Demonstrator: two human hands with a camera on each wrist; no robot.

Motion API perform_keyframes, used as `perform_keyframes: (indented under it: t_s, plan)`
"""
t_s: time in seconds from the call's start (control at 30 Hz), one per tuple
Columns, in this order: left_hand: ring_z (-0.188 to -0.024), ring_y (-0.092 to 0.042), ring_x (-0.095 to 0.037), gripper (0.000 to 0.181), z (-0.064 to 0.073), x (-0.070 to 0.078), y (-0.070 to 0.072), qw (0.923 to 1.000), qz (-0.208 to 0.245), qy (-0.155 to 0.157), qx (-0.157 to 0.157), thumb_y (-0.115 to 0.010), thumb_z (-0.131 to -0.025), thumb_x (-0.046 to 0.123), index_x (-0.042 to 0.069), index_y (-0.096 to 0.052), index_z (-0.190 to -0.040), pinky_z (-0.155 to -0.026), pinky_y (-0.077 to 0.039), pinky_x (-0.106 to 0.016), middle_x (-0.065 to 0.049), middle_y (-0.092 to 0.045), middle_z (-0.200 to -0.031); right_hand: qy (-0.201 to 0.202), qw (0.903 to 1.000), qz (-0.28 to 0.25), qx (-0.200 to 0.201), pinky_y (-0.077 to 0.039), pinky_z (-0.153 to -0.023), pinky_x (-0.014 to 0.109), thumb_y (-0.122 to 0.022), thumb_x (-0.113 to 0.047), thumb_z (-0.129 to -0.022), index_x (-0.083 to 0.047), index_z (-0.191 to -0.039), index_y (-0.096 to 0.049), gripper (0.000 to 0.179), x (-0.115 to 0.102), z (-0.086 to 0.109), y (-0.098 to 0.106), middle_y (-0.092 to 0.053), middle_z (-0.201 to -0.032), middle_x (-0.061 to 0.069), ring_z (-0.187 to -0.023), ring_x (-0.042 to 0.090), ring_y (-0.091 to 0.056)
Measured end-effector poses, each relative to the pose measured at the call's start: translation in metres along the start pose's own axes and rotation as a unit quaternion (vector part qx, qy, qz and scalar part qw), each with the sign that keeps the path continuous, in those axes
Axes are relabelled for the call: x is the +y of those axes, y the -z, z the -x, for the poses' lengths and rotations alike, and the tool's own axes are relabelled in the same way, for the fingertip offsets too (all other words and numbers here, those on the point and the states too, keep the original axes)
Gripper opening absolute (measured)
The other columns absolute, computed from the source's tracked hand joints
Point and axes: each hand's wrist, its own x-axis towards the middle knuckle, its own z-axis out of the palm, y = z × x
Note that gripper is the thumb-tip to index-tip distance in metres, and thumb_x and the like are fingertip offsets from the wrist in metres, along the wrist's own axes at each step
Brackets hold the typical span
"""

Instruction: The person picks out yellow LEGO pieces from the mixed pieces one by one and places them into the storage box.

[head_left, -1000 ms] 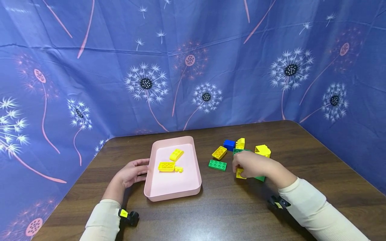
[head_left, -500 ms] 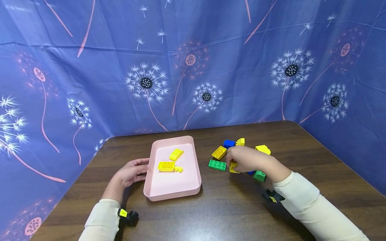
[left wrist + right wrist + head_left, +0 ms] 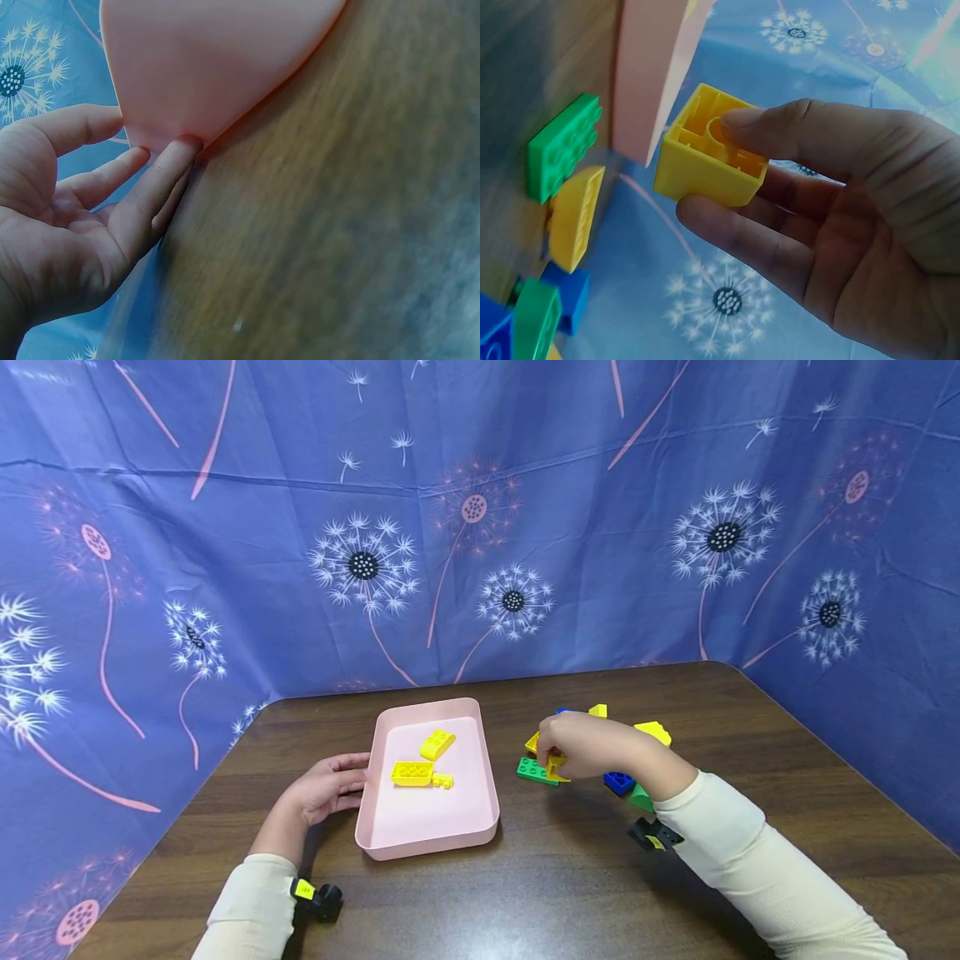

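My right hand (image 3: 592,745) pinches a yellow toy building brick (image 3: 709,154) between thumb and fingers, its hollow underside facing the thumb in the right wrist view. In the head view the hand overlaps the loose bricks and the green brick (image 3: 534,769). My left hand (image 3: 332,789) touches the outer left wall of a pink tray (image 3: 427,842) with fairly straight fingertips; the left wrist view shows them against the tray wall (image 3: 202,67). Inside the tray lie a yellow brick (image 3: 437,744), an upturned yellow brick (image 3: 412,773) and a small yellow piece (image 3: 442,781).
Around the right hand on the brown table (image 3: 480,910) lie a blue brick (image 3: 619,783), a green piece (image 3: 642,797), a yellow piece (image 3: 654,732) and others partly hidden. A blue patterned cloth (image 3: 600,527) hangs behind the table.
My right hand has moved left toward the tray with the yellow brick, uncovering a blue brick behind it. My left hand and the tray have stayed in place.
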Motion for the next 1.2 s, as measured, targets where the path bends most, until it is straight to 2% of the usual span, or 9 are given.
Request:
perform_keyframes:
  t_s: [0.33,0.53,0.97,1.2]
  plan:
    - [-0.102,-0.064,-0.017,0.058,-0.001,0.0,0.001,1.0,-0.002,-0.003,-0.005,-0.052,-0.097,0.006,-0.01,-0.027,-0.147,-0.087,-0.054,-0.04,-0.018,-0.061,-0.124,0.024,0.9992,-0.031,0.01,-0.05,-0.068,0.025,-0.076,0.003,-0.074,-0.007,-0.085,-0.075,0.015,-0.018,-0.025,0.008,-0.064,-0.083,-0.003,-0.075,0.015,-0.058]
    - [-0.101,-0.064,-0.016,0.058,-0.002,0.001,0.002,0.9999,-0.001,-0.005,-0.009,-0.052,-0.097,0.006,-0.01,-0.027,-0.147,-0.086,-0.054,-0.038,-0.019,-0.06,-0.125,0.029,0.9991,-0.029,0.012,-0.05,-0.066,0.022,-0.078,0.001,-0.073,-0.007,-0.085,-0.076,0.015,-0.027,-0.04,0.009,-0.064,-0.081,-0.003,-0.072,0.012,-0.055]
    - [-0.102,-0.063,-0.017,0.06,-0.003,0.0,0.003,0.9999,0.003,-0.005,-0.014,-0.052,-0.098,0.007,-0.01,-0.024,-0.148,-0.088,-0.054,-0.04,-0.017,-0.06,-0.126,0.021,0.9985,-0.05,-0.002,-0.049,-0.066,0.022,-0.077,0.0,-0.076,-0.008,-0.088,-0.076,0.014,-0.038,-0.079,0.011,-0.065,-0.08,-0.003,-0.071,0.013,-0.053]
    - [-0.1,-0.063,-0.017,0.059,-0.001,-0.002,0.002,0.9998,0.011,-0.006,-0.012,-0.052,-0.097,0.005,-0.011,-0.025,-0.147,-0.086,-0.054,-0.039,-0.014,-0.062,-0.12,-0.014,0.9957,-0.092,-0.01,-0.05,-0.069,0.022,-0.075,-0.002,-0.079,-0.009,-0.09,-0.076,0.013,-0.039,-0.099,0.005,-0.064,-0.084,-0.004,-0.075,0.012,-0.055]
